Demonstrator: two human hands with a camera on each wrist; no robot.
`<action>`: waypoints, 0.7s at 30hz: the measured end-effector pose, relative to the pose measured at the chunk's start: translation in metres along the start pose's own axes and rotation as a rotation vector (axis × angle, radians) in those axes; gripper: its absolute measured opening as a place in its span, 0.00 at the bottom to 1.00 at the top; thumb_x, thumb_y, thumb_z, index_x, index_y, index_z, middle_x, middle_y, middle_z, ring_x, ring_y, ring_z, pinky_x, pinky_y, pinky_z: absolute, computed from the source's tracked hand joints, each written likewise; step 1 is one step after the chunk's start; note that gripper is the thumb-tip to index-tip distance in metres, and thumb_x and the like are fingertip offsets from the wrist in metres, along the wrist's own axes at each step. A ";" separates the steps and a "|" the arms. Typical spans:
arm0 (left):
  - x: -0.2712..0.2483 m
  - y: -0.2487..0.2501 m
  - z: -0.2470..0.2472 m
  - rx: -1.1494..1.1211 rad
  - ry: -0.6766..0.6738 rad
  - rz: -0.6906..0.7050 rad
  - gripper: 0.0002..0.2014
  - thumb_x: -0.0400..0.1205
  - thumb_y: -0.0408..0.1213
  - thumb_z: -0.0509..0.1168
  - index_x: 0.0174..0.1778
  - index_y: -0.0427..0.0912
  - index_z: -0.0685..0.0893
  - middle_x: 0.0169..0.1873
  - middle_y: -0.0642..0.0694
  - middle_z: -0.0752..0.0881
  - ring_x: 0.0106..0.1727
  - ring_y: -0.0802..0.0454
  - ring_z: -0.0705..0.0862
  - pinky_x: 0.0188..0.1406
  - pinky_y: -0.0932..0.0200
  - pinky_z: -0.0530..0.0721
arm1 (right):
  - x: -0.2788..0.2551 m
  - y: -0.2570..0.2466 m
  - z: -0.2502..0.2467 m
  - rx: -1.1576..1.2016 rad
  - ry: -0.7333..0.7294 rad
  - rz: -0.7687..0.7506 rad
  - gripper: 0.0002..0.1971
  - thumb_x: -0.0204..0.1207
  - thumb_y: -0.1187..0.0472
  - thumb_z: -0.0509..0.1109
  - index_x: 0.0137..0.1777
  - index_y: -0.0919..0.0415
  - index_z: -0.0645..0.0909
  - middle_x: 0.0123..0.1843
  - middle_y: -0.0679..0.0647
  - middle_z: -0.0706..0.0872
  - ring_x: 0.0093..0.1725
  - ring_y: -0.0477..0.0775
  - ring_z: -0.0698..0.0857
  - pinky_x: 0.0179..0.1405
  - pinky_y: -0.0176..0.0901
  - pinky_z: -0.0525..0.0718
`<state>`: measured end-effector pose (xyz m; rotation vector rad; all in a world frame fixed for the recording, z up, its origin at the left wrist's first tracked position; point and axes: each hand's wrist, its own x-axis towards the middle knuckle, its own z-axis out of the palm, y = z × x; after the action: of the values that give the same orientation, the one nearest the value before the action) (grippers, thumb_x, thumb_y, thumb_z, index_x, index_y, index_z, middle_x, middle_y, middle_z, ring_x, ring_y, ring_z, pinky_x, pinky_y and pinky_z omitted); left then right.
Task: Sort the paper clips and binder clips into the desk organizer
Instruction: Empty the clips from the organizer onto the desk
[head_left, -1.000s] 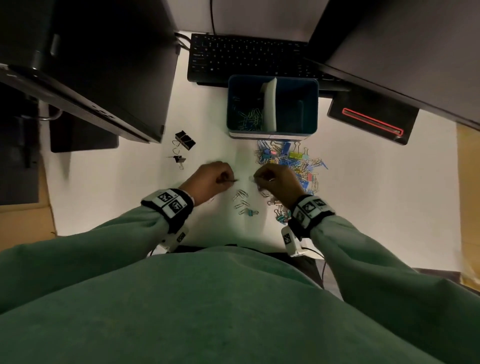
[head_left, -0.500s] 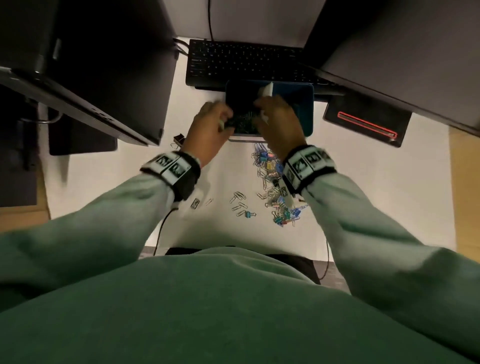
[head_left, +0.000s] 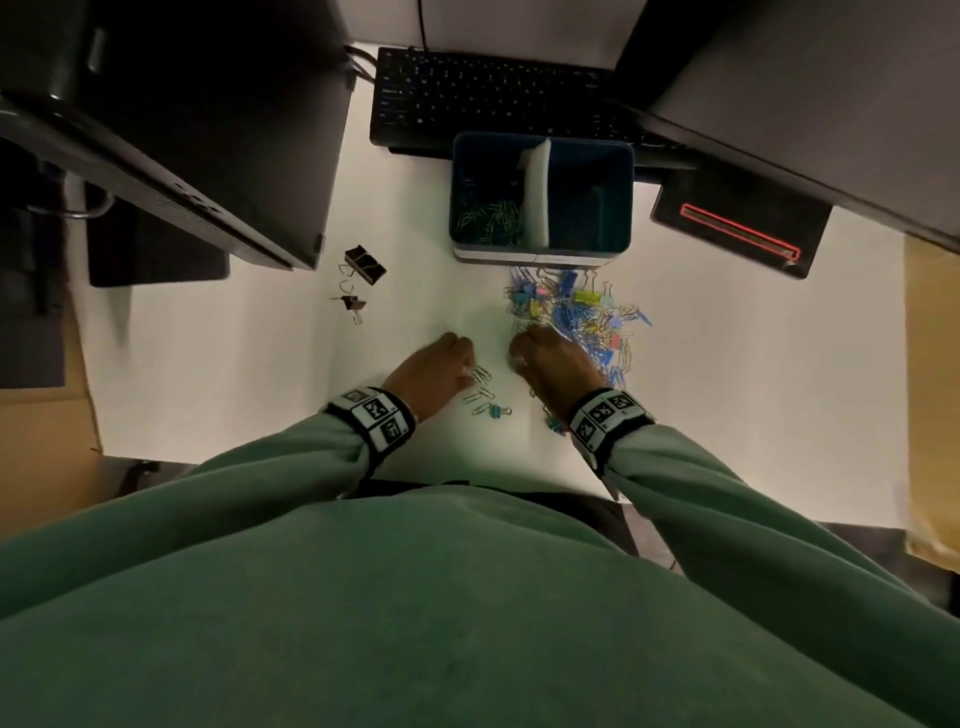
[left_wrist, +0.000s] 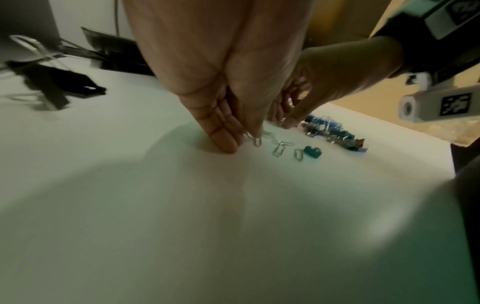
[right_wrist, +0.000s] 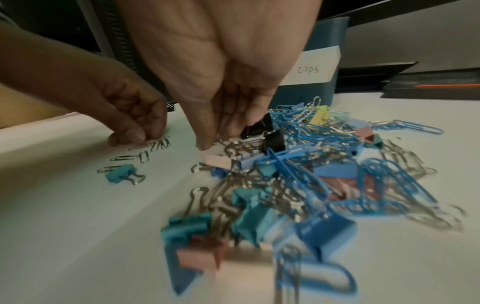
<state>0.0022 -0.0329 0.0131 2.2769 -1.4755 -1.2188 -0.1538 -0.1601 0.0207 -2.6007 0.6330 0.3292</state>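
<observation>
White matte desk (head_left: 260, 374), keyboard (head_left: 493, 93) at back. Desk organizer (head_left: 540, 249): blue, rectangular, two compartments, thin wire paper clips in its left one. Mixed pile of clips (right_wrist: 298, 174): blue and silver wire loops, folded coloured binder clips, just before the organizer. Right hand (right_wrist: 228, 115) pinches silver wire at the pile's near edge; left hand (left_wrist: 228, 127) pinches a small paper clip (left_wrist: 255, 140) beside it.
</observation>
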 end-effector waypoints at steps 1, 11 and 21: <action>0.000 0.004 0.003 -0.011 -0.004 0.015 0.20 0.75 0.41 0.74 0.56 0.38 0.75 0.53 0.42 0.75 0.49 0.44 0.80 0.48 0.53 0.77 | 0.002 -0.002 -0.002 0.012 -0.006 -0.020 0.07 0.79 0.65 0.69 0.55 0.65 0.81 0.55 0.60 0.84 0.52 0.61 0.84 0.48 0.50 0.87; 0.001 0.009 0.012 0.145 0.113 0.159 0.07 0.77 0.25 0.68 0.50 0.31 0.80 0.47 0.33 0.79 0.42 0.35 0.82 0.43 0.44 0.83 | 0.012 -0.014 0.016 -0.040 -0.035 -0.023 0.05 0.76 0.70 0.69 0.51 0.66 0.80 0.51 0.61 0.81 0.48 0.63 0.83 0.36 0.45 0.75; 0.003 0.008 -0.014 -0.077 -0.018 -0.014 0.04 0.78 0.31 0.68 0.47 0.38 0.83 0.45 0.41 0.86 0.46 0.44 0.84 0.48 0.53 0.83 | 0.011 -0.003 0.001 0.365 -0.104 0.158 0.04 0.75 0.65 0.68 0.42 0.66 0.81 0.41 0.56 0.83 0.40 0.57 0.83 0.45 0.53 0.86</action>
<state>0.0071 -0.0431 0.0247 2.2363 -1.3953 -1.2799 -0.1427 -0.1614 0.0168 -2.1786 0.7841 0.3582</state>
